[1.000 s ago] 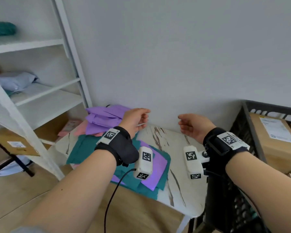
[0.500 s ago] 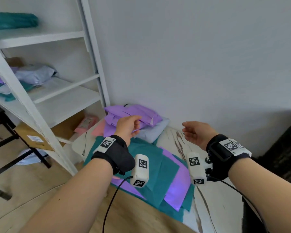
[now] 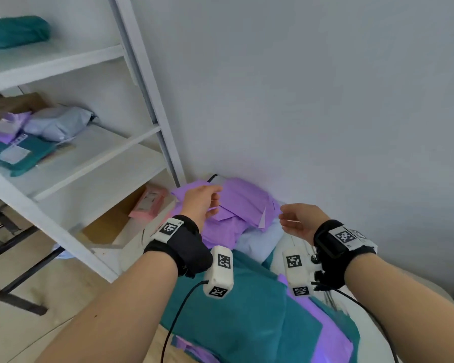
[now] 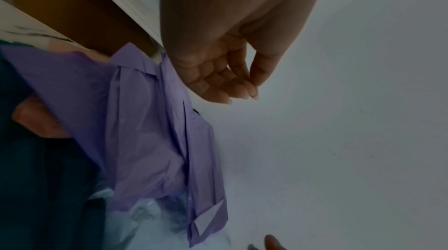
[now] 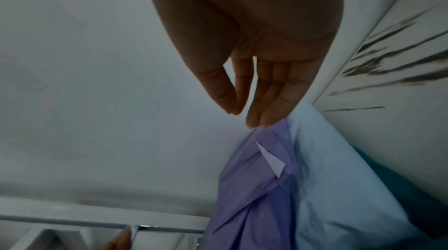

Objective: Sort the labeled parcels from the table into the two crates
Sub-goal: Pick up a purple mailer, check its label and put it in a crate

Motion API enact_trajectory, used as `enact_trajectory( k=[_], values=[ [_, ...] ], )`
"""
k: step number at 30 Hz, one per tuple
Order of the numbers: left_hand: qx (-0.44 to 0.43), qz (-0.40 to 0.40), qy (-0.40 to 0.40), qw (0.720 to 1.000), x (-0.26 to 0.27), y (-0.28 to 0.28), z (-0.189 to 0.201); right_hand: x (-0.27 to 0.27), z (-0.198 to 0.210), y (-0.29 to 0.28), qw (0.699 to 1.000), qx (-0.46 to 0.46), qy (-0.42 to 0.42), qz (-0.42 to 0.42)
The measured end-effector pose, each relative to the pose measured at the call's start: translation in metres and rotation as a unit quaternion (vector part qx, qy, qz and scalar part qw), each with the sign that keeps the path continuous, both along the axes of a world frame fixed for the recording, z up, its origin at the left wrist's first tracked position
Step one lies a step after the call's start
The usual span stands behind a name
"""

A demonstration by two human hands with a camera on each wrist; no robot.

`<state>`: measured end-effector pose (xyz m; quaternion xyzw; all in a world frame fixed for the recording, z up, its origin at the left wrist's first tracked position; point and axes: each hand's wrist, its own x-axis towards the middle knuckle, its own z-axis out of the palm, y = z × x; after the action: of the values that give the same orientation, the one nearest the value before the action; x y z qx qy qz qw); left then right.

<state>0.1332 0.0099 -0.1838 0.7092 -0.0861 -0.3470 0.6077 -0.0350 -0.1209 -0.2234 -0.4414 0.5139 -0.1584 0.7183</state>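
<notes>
Nearest me, teal parcels (image 3: 247, 318) lie flat on the tabletop (image 3: 296, 247), overlapping purple ones. Beyond them, my left hand (image 3: 199, 203) hovers over the purple parcels (image 3: 241, 203) heaped against the wall, fingers loosely curled and holding nothing. My right hand (image 3: 298, 221) hangs just beside that heap, relaxed and empty too. A pale blue parcel (image 3: 260, 239) sits under the purple pile. These look like soft, light, slippery plastic bags; I judge a pinch at a folded edge would hold best. I can read no label here, and neither crate is in view.
</notes>
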Motion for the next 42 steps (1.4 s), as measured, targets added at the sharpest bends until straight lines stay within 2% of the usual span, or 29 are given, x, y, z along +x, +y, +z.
enact_trajectory(
  k=[9, 13, 18, 24, 28, 32, 34, 37, 39, 42],
  values=[
    [0.032, -0.041, 0.04, 0.998, 0.035, -0.049, -0.021, 0.019, -0.039, -0.016, 0.994, 0.053, 0.093, 0.028],
    [0.039, -0.07, 0.052, 0.995, 0.044, -0.059, -0.028, 0.023, -0.043, -0.011, 0.986, 0.06, 0.136, 0.07],
    [0.034, -0.099, 0.058, 0.993, 0.053, -0.071, -0.03, 0.034, -0.042, -0.012, 0.981, 0.048, 0.171, 0.08],
    [0.015, -0.133, 0.063, 0.989, 0.057, -0.079, -0.024, 0.036, -0.027, -0.016, 0.985, 0.015, 0.164, 0.059],
    [0.004, -0.137, 0.062, 0.989, 0.058, -0.079, -0.018, 0.038, -0.025, -0.011, 0.98, 0.031, 0.175, 0.084],
    [0.013, -0.147, 0.048, 0.988, 0.059, -0.079, -0.019, 0.05, -0.034, 0.001, 0.988, 0.069, 0.113, 0.082],
    [0.019, -0.149, 0.042, 0.988, 0.061, -0.08, -0.022, 0.057, -0.038, 0.005, 0.992, 0.04, 0.107, 0.06],
    [0.017, -0.164, 0.019, 0.986, 0.06, -0.077, -0.023, 0.059, -0.036, 0.004, 0.994, -0.019, 0.105, 0.029],
    [0.018, -0.209, -0.037, 0.977, 0.057, -0.075, -0.022, 0.057, -0.024, 0.001, 0.996, -0.038, 0.076, 0.012],
    [0.03, -0.327, -0.147, 0.933, 0.052, -0.074, -0.013, 0.054, 0.006, -0.005, 0.997, -0.066, 0.02, -0.03]
  ],
)
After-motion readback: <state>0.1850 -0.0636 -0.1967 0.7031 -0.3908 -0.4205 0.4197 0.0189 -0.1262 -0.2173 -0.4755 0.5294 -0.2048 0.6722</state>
